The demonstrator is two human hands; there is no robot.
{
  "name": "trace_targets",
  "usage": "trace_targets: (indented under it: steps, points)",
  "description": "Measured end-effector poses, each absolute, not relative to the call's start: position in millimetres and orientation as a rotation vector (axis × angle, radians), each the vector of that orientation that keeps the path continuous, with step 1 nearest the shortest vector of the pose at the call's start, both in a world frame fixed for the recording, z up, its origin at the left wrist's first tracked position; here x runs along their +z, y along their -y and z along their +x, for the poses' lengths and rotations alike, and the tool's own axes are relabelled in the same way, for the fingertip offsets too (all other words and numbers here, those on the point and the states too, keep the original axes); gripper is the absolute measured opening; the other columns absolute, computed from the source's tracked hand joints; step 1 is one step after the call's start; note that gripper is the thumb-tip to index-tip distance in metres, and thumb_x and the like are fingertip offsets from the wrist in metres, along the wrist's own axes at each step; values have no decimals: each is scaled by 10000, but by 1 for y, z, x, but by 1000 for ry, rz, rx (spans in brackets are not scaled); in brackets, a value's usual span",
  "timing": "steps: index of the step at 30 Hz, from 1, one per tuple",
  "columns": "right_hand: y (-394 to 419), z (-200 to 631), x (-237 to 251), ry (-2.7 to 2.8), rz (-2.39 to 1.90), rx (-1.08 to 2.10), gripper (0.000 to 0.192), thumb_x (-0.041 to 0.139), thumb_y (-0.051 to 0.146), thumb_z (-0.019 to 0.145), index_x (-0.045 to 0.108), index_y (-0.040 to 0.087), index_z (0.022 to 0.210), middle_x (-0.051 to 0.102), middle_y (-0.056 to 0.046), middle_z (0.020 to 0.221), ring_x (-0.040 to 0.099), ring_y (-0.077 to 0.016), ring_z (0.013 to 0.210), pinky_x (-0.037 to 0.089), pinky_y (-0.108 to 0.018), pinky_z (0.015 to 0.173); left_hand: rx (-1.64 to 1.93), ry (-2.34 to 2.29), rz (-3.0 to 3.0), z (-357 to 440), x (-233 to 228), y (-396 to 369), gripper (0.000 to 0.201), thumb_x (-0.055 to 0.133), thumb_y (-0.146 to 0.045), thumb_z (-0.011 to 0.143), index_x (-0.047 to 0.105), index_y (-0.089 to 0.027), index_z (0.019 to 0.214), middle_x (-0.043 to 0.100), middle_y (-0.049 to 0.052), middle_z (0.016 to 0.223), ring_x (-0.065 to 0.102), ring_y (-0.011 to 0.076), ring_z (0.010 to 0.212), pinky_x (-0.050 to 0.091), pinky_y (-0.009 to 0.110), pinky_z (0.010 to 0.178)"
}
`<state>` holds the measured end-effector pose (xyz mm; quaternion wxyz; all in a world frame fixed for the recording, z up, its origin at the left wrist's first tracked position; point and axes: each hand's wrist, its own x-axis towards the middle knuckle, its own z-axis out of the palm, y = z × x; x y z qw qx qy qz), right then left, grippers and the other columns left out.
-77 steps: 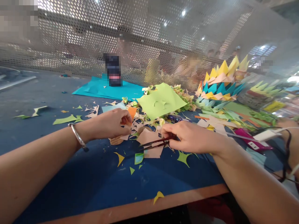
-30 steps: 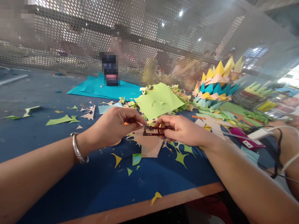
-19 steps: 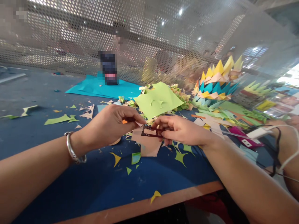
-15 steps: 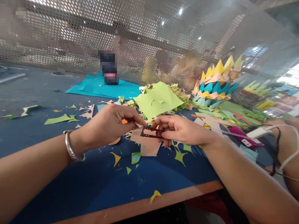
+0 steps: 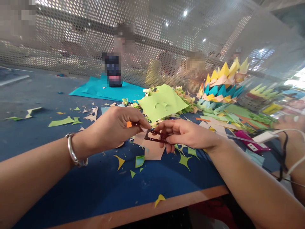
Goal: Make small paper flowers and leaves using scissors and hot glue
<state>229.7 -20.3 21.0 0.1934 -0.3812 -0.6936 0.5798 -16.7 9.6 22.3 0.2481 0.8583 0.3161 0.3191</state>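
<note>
My left hand (image 5: 114, 127) pinches a small folded piece of orange paper (image 5: 129, 124) between thumb and fingers, just above the blue table. My right hand (image 5: 188, 133) grips a small pair of dark red snips (image 5: 154, 136), whose tips point left at the paper in my left hand. Under both hands lies a peach paper sheet (image 5: 152, 149) with cut edges. A silver bangle (image 5: 72, 154) circles my left wrist.
Paper scraps litter the blue table (image 5: 71, 187), which has a wooden front edge. A light green sheet (image 5: 163, 103) tops a scrap pile behind my hands. A spiky folded-paper stack (image 5: 221, 86), a teal sheet (image 5: 107, 90), a magenta device (image 5: 250, 143) with white cable, and a perforated screen (image 5: 152, 38) stand beyond.
My right hand lifted the snips off the table and brought them up to the paper in my left hand. Over the last half second both hands stay almost still.
</note>
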Motion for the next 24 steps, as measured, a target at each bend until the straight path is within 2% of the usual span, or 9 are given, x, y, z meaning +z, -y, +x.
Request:
trace_targets:
  steps: [6, 9, 11, 13, 16, 19, 24]
  points:
    - [22, 231, 24, 1892, -1003, 1764, 457, 566, 86, 854, 549, 143, 1307, 733, -71, 980, 703, -127, 705, 566, -241, 631, 861, -742, 2382, -16, 22, -9, 237, 570, -124, 835, 789, -204, 876, 797, 26, 895, 716, 185, 845, 541, 306, 775]
    - [22, 229, 24, 1894, -993, 1806, 495, 585, 108, 845, 547, 147, 1337, 719, -53, 931, 633, -96, 625, 499, -210, 552, 859, -728, 2374, -15, 21, -7, 219, 582, -137, 835, 782, -220, 859, 794, 15, 883, 717, 180, 843, 543, 301, 782]
    - [23, 225, 22, 1905, -1039, 1767, 424, 619, 134, 853, 597, 150, 1277, 672, -14, 863, 530, -60, 552, 416, -185, 487, 884, -744, 2341, -13, 19, -6, 192, 600, -168, 831, 782, -229, 837, 788, 10, 859, 712, 174, 825, 538, 292, 767]
    - [25, 221, 21, 1918, -1110, 1695, 273, 642, 176, 875, 660, 143, 1145, 610, 12, 823, 422, -40, 522, 338, -184, 456, 942, -809, 2268, -10, 16, -6, 147, 635, -214, 815, 781, -228, 813, 780, 11, 827, 701, 174, 788, 531, 289, 720]
    - [26, 216, 19, 1904, -1201, 1541, 149, 610, 233, 926, 666, 138, 1026, 542, 33, 753, 345, -44, 499, 282, -210, 449, 1111, -928, 1994, -8, 11, -9, 116, 698, -285, 787, 769, -201, 825, 779, 26, 835, 691, 173, 776, 533, 286, 702]
    - [25, 215, 17, 1852, -1250, 1300, 110, 572, 231, 943, 615, 159, 1014, 490, 53, 702, 351, -62, 493, 284, -228, 459, 1248, -959, 1655, -6, 8, -12, 131, 753, -283, 754, 738, -187, 841, 775, 29, 869, 696, 166, 799, 557, 285, 746]
    - [22, 214, 13, 1847, -1246, 1087, 58, 592, 234, 922, 568, 185, 940, 555, 12, 810, 481, -109, 648, 379, -256, 589, 1292, -952, 1426, -3, 8, -11, 141, 767, -241, 744, 672, -178, 829, 739, 31, 888, 698, 168, 817, 574, 296, 763]
